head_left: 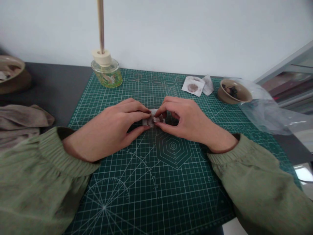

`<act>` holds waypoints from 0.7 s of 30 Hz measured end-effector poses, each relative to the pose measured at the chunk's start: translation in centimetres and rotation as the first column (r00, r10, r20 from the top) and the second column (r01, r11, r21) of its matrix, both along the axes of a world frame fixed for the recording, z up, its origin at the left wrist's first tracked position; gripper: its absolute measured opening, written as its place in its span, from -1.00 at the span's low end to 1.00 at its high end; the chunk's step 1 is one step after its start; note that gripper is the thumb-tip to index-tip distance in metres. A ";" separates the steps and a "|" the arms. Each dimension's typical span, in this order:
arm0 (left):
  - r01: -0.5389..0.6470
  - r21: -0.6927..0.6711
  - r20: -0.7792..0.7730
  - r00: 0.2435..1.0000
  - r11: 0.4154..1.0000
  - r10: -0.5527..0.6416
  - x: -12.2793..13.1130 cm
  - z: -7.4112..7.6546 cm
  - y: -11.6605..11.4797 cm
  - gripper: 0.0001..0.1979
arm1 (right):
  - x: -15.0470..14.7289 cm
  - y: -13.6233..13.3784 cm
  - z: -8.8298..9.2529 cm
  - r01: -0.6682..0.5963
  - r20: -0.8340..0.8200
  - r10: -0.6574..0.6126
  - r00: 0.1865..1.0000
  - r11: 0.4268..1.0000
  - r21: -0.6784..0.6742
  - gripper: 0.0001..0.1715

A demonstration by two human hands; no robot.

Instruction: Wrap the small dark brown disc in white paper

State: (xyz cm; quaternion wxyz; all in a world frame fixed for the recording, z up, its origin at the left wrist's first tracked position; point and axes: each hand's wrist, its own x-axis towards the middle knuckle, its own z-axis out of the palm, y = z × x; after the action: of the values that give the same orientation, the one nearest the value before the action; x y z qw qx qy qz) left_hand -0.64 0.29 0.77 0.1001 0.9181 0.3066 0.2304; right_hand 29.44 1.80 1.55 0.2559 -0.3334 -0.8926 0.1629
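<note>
On the green cutting mat (pixel 137 182), a small whitish paper-like piece with brown stains (pixel 152 121) lies between my two hands. My left hand (pixel 114 125) grips its left side, with the thumb at the near edge and the fingertips at the far edge. From the right, my right hand (pixel 187 117) pinches a raised pale fold of the same piece between thumb and fingers. The fingertips cover parts of it, and I cannot make out whether anything is inside.
Behind my right hand lie white squares with brown round stains (pixel 193 86), beside a tan bowl (pixel 235 98) holding dark bits. Clear plastic (pixel 264 111) drapes beyond it. A reed diffuser (pixel 107 75) stands back left. At far left are another bowl (pixel 14 80) and a brown cloth (pixel 24 119).
</note>
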 end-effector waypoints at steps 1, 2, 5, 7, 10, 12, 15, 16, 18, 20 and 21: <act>-0.001 -0.013 0.001 1.000 1.000 0.001 0.0 0.0 0.0 -0.56 | 0.0 -0.1 0.0 0.001 0.002 -0.001 1.000 1.000 -0.001 -0.88; -0.004 -0.024 0.004 1.000 1.000 0.004 0.0 0.0 0.0 -0.57 | 0.0 -0.1 0.0 0.001 0.004 -0.001 1.000 1.000 -0.003 -0.88; -0.005 -0.035 0.013 1.000 0.999 0.005 0.0 -0.1 0.0 -0.59 | -0.1 -0.2 -0.1 0.004 -0.006 -0.004 1.000 1.000 -0.004 -0.89; 0.005 -0.035 0.026 1.000 0.999 -0.004 0.1 -0.1 0.0 -0.61 | -0.1 -0.1 -0.1 0.007 -0.012 -0.007 1.000 1.000 0.000 -0.88; 0.012 -0.044 0.046 0.999 0.999 -0.010 0.1 0.0 0.0 -0.65 | -0.1 0.0 -0.1 0.002 -0.009 -0.002 1.000 1.000 -0.004 -0.88; 0.007 -0.041 0.039 0.999 0.999 -0.006 0.1 0.0 0.0 -0.63 | 0.0 0.1 -0.1 -0.002 -0.004 0.002 1.000 1.000 -0.006 -0.88; -0.007 -0.037 0.015 1.000 0.999 0.007 0.1 0.0 0.0 -0.60 | 0.0 0.2 -0.1 -0.011 -0.002 0.011 1.000 1.000 0.015 -0.87; -0.011 -0.040 0.011 1.000 0.999 0.012 0.1 0.0 0.0 -0.60 | 0.1 0.2 -0.2 -0.012 -0.005 0.012 1.000 1.000 0.024 -0.86; -0.010 -0.038 0.012 1.000 0.999 0.010 0.2 0.0 0.0 -0.59 | 0.1 0.2 -0.3 -0.010 -0.007 0.010 1.000 0.999 0.031 -0.86; 0.002 -0.024 0.016 1.000 1.000 -0.001 0.2 -0.1 0.0 -0.58 | 0.0 0.1 -0.4 -0.007 0.000 0.007 1.000 1.000 0.028 -0.88; 0.010 -0.017 0.016 1.000 1.000 -0.010 0.2 -0.1 0.0 -0.57 | 0.0 0.0 -0.4 -0.006 0.007 0.006 1.000 1.000 0.031 -0.88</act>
State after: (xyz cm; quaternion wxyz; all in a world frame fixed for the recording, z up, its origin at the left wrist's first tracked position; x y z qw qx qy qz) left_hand -0.48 0.33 0.70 0.1113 0.9168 0.3033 0.2347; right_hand 29.45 1.83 1.19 0.2575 -0.3272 -0.8969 0.1489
